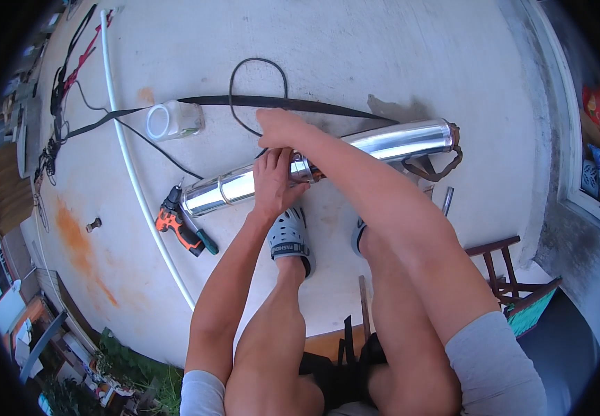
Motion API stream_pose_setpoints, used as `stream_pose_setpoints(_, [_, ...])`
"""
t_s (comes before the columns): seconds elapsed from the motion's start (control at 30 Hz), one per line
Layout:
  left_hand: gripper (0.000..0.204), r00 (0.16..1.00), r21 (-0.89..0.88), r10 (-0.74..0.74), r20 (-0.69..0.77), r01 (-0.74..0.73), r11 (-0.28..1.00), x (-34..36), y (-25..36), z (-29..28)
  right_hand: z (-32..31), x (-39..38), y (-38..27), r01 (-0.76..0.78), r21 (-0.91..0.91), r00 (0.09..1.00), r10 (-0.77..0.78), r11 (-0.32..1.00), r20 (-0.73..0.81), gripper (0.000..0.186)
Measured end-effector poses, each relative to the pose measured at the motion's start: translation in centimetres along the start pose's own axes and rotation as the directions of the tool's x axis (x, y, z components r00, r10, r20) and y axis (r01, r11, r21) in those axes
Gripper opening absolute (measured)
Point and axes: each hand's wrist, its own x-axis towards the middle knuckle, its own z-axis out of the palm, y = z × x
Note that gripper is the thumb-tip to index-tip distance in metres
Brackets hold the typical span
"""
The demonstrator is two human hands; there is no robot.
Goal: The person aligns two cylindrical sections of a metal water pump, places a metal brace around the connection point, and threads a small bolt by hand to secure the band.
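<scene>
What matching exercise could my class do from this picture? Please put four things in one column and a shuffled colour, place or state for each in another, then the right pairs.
Column one
1. Power drill
2. Pipe
3. Metal cylinder
4. Left hand

Column two
A. Shiny and silver
B. Touching the cylinder near its middle
C. Orange and black
D. White, long and thin

Right pairs
1-C
2-D
3-A
4-B

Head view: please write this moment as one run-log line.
left hand: on silver cylinder | right hand: near black cable, grip unclear | drill: on floor by cylinder's left end
</scene>
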Motion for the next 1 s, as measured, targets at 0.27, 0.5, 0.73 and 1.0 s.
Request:
stream_pose_setpoints(0.27, [0.106,0.998,0.166,-0.006,-0.062,0.016,0.986,-1.2,-1.2,-0.1,-11.2,-11.3,0.7,0.257,0.645,0.952,-0.072,0.720,-0.299,0.024])
stream_pose_setpoints(0.5, [0.107,1.000,0.216,-0.024,-0.014,0.027,0.976,1.3,-0.1,1.0,-9.6,-29.3,22.4,0.479,0.846,0.605,0.610,0.235,-0.512,0.011])
stream_pose_setpoints(0.73, [0.105,0.995,0.240,-0.053,0.083,0.031,0.970,1.5,-1.2,-0.7,-4.7,-26.4,25.2,0.276,0.751,0.369,0.655,0.600,-0.659,0.021])
stream_pose_setpoints(1.0, [0.104,0.974,0.248,-0.022,0.225,-0.036,0.968,3.1,-0.6,-1.3,-6.3,-25.3,31.2,0.321,0.896,0.647,0.620,0.305,-0.443,0.033])
